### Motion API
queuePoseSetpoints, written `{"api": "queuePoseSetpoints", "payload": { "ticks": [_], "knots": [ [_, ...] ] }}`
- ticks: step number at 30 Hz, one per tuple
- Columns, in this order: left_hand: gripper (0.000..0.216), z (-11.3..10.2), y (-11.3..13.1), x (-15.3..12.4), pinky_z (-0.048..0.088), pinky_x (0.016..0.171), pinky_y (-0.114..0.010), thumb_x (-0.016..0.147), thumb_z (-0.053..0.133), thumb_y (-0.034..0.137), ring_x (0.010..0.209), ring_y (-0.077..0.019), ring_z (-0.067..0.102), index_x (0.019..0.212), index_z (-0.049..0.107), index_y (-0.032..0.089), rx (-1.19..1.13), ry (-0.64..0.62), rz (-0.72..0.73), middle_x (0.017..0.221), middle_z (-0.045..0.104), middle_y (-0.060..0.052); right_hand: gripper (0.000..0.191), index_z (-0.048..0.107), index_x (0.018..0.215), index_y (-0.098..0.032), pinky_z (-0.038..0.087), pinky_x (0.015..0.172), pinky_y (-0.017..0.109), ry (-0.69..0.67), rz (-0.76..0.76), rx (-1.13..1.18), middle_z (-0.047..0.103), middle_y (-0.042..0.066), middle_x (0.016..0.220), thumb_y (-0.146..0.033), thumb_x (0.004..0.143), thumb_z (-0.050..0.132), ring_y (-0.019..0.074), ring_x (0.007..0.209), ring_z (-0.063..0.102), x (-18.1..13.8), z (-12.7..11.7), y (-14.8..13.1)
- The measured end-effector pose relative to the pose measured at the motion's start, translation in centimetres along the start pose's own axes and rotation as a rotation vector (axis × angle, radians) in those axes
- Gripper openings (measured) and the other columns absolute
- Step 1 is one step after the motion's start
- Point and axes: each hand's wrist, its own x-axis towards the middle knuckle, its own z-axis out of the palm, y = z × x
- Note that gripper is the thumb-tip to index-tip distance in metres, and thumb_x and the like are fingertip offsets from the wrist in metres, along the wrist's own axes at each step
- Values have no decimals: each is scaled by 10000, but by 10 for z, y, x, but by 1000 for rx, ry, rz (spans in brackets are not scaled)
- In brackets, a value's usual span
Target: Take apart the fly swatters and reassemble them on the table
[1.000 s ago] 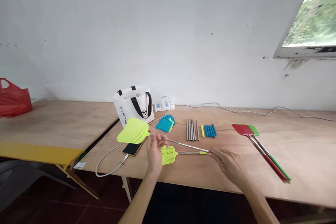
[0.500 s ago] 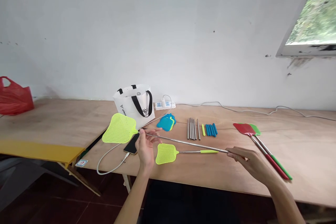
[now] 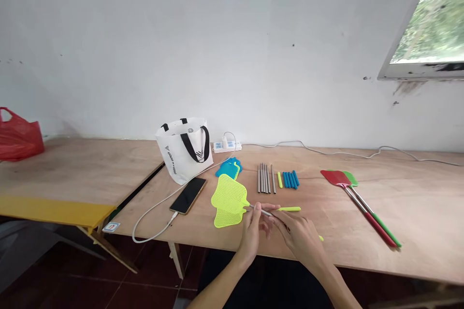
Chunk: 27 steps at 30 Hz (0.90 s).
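Yellow swatter (image 3: 229, 194) is held over the bench (image 3: 416, 203), left hand (image 3: 253, 232) and right hand (image 3: 301, 234) both grasping its metal shaft (image 3: 266, 213); axis runs far-left to near-right, head (image 3: 225, 190) nearer the left hand.

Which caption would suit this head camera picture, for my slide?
Left hand and right hand hold a yellow-green fly swatter, which partly hides a second swatter on the wooden table.

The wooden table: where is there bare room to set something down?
Bare wood lies right of the green fly swatter, and between the short blue tubes and the red fly swatter. It is crowded around the white tote bag, black phone and blue swatter heads, and where the left hand and right hand hold one yellow mesh swatter over another.
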Motion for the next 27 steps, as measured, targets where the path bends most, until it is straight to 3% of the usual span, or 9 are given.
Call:
{"api": "queuePoseSetpoints", "payload": {
  "ticks": [3,9,14,20,23,27],
  "knots": [
    [528,-4,6,2,432,466,-207,932,551,603,588,-126,607,955,765,121,11,-10,23,971,756,-149,416,691,1002,-275,369,527,240,-4,18,11,766,20,821,-434,1085,315,186,668,715,0,0,0],
    [509,-9,22,5,450,467,-224,897,602,630,509,-102,575,768,653,141,-34,120,129,900,756,-120,465,665,899,-261,361,547,253,-6,17,-62,717,15,753,-478,1085,299,183,661,677,2,0,8],
    [517,-45,58,21,471,454,-223,844,661,660,446,-93,551,707,524,182,-135,318,295,709,692,-21,505,693,871,-266,445,632,280,9,8,-107,713,43,793,-539,1064,315,204,747,672,-1,-25,69],
    [520,-101,107,28,444,414,-191,732,829,571,411,-61,456,702,467,198,-283,451,409,593,554,68,498,731,925,-283,521,756,370,107,65,-62,751,59,895,-624,1010,378,248,834,695,-25,-51,157],
    [510,-118,124,24,385,389,-160,754,826,541,396,-39,392,689,458,194,-306,508,482,563,501,81,517,740,926,-284,537,766,397,156,145,-10,759,63,927,-674,977,405,275,882,698,-37,-56,172],
    [456,-123,131,21,389,398,-171,796,783,541,396,-50,411,719,496,194,-270,474,482,572,526,72,522,755,952,-284,549,784,401,84,230,106,763,63,924,-715,931,460,280,873,700,-45,-62,174]
  ]
}}
